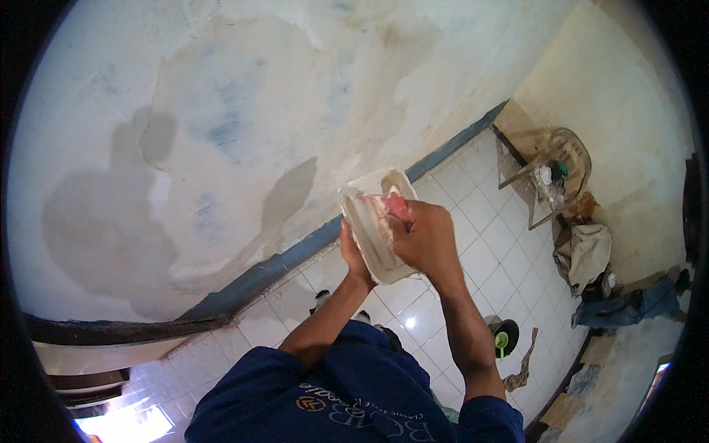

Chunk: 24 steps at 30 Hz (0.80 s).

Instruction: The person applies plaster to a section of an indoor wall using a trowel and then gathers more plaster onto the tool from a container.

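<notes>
My left hand (pixel 355 255) is wrapped round the lower left side of a shallow white rectangular plastic tray (pixel 362 235), holding it tilted in front of me. Some of its fingers are hidden under the tray. White paste is smeared inside. Over the right part of the tray, my right hand (pixel 432 240) grips a pinkish-red flat scraper (pixel 396 204) coated with white paste. The scraper lies against the tray's inside; how far its edge reaches is hard to make out.
Ahead stands a patchy white wall (pixel 236 133) with a blue-grey skirting (pixel 295 255). On the tiled floor (pixel 480 258) are a plastic chair (pixel 572 159) bearing odds and ends, a pale sack (pixel 589 255), a dark bowl (pixel 509 330) with a green utensil (pixel 502 341), and a brown rag (pixel 521 373).
</notes>
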Motion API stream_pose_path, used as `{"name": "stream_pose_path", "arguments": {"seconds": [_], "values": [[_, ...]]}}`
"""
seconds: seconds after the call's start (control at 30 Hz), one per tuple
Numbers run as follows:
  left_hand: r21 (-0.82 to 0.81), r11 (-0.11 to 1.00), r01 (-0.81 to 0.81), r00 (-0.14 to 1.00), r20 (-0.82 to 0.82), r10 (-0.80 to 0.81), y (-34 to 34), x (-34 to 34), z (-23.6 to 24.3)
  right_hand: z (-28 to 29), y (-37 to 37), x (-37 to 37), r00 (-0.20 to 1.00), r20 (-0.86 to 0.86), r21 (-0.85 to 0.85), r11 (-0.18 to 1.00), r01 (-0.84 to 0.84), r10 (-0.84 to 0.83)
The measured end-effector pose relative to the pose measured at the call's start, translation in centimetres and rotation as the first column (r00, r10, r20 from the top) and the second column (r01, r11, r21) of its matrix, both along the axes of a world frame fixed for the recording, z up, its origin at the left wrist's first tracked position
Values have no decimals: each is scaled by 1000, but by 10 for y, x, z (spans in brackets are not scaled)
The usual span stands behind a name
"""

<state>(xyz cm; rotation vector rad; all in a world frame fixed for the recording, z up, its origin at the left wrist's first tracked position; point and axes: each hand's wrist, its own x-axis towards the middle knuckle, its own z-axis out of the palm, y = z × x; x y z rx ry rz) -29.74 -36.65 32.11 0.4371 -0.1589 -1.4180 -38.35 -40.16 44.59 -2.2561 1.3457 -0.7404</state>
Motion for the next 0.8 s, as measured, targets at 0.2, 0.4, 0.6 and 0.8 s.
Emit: {"name": "stream_pose_path", "arguments": {"seconds": [0.2,0.4,0.6,0.8], "values": [[13,1000,25,997,-77,-24,0,-2,-8,-5,-2,-6,994,-66,19,996,85,-83],[-89,996,22,999,-24,-24,0,0,-10,-10,-2,-7,995,-72,-9,998,65,-65],[-49,999,4,986,-167,-12,0,-3,-8,-12,6,0,999,-21,-62,998,27,-29],[-18,1000,10,993,-114,-12,2,-3,-6,-9,4,-2,999,2,-34,999,37,-37]]}}
